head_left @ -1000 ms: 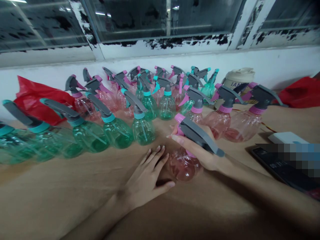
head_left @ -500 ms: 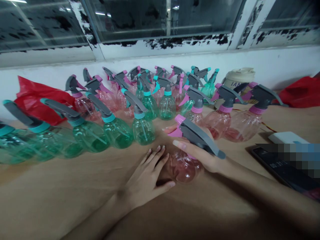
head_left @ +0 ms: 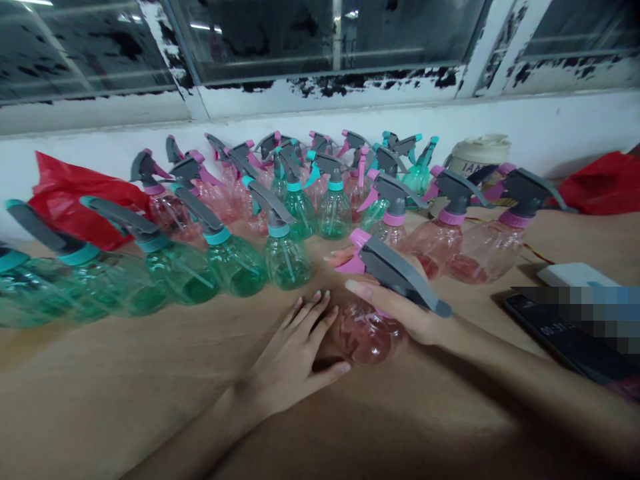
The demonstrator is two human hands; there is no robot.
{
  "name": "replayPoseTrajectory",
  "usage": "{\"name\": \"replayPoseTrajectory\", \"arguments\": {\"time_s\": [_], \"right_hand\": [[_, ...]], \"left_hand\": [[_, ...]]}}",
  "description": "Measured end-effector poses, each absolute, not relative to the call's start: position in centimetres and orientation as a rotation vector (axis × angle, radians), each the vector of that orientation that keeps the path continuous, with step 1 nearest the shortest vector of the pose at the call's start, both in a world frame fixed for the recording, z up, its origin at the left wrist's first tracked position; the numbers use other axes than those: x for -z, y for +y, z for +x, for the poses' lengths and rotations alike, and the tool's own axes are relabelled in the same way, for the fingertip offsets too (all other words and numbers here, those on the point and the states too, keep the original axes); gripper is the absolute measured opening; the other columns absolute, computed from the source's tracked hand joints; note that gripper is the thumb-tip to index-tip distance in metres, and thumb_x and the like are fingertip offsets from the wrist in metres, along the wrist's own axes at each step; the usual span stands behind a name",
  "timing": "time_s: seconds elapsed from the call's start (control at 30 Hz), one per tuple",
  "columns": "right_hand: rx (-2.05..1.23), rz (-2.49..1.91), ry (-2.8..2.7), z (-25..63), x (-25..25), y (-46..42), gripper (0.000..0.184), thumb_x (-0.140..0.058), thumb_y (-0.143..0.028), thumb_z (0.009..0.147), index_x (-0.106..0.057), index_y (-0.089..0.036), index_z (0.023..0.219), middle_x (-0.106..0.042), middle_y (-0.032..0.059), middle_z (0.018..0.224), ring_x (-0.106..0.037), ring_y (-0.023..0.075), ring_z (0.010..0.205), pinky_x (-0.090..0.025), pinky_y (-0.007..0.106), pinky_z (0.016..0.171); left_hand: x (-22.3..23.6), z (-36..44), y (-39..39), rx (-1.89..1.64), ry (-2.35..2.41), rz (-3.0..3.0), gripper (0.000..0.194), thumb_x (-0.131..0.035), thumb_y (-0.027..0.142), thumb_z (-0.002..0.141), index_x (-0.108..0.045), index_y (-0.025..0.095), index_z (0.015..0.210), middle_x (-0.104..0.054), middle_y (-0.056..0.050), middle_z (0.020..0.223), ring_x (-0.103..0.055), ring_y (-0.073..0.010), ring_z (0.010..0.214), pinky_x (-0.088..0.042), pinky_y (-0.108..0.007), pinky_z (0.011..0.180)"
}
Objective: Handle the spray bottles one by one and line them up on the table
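A pink spray bottle (head_left: 373, 337) with a grey and pink trigger head stands on the wooden table in front of me. My right hand (head_left: 407, 307) is closed around its neck, just under the head, with the thumb across the near side; part of the collar is hidden by the fingers. My left hand (head_left: 295, 353) lies flat on the table, fingers spread, just left of the bottle and holding nothing. Beyond my left fingertips stands a green spray bottle (head_left: 287, 263), and behind my right hand is another pink spray bottle (head_left: 435, 240).
Green spray bottles (head_left: 180, 270) form a row to the left, with several more pink and green ones behind. Red plastic bags (head_left: 90, 200) lie at both sides. A lidded cup (head_left: 480, 157) stands by the wall. A phone (head_left: 550, 333) and white box (head_left: 575, 275) lie right.
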State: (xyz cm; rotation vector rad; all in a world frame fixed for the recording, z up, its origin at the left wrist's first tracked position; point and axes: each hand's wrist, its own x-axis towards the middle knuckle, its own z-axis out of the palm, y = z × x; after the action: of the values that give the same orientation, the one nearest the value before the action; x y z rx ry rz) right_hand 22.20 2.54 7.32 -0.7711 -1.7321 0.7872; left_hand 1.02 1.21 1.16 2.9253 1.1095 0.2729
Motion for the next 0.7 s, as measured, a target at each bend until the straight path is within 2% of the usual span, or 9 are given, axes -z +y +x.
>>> {"name": "replayPoseTrajectory", "arguments": {"time_s": [0.43, 0.53, 0.7], "right_hand": [[-0.738, -0.787, -1.763, 22.14, -7.68, 2.54, 0.020, -0.064, -0.033, 0.083, -0.064, -0.026, 0.102, -0.069, 0.0013, 0.102, -0.064, 0.0192, 0.097, -0.050, 0.035, 0.089], [-0.682, -0.814, -1.795, 22.02, -7.69, 2.67, 0.009, -0.061, -0.033, 0.085, -0.064, -0.025, 0.090, -0.067, -0.0001, 0.088, -0.064, 0.0180, 0.085, -0.050, 0.034, 0.080], [-0.618, -0.853, -1.813, 22.04, -7.49, 2.73, 0.014, -0.057, -0.034, 0.087, -0.060, -0.024, 0.078, -0.062, -0.0021, 0.073, -0.060, 0.0149, 0.068, -0.049, 0.031, 0.066]], "left_hand": [[-1.03, 0.99, 1.23, -0.292, 1.092, 2.921, 0.072, -0.047, 0.061, 0.091, -0.040, 0.009, 0.140, -0.037, -0.017, 0.148, -0.027, -0.0298, 0.139, -0.024, -0.047, 0.112], [-1.03, 1.00, 1.24, -0.265, 1.100, 2.936, 0.073, -0.046, 0.062, 0.090, -0.041, 0.009, 0.139, -0.037, -0.017, 0.148, -0.027, -0.0291, 0.139, -0.024, -0.047, 0.112], [-0.88, 0.93, 1.25, -0.270, 1.121, 2.933, 0.072, -0.045, 0.064, 0.090, -0.041, 0.012, 0.140, -0.038, -0.016, 0.148, -0.027, -0.0285, 0.139, -0.024, -0.046, 0.112]]}}
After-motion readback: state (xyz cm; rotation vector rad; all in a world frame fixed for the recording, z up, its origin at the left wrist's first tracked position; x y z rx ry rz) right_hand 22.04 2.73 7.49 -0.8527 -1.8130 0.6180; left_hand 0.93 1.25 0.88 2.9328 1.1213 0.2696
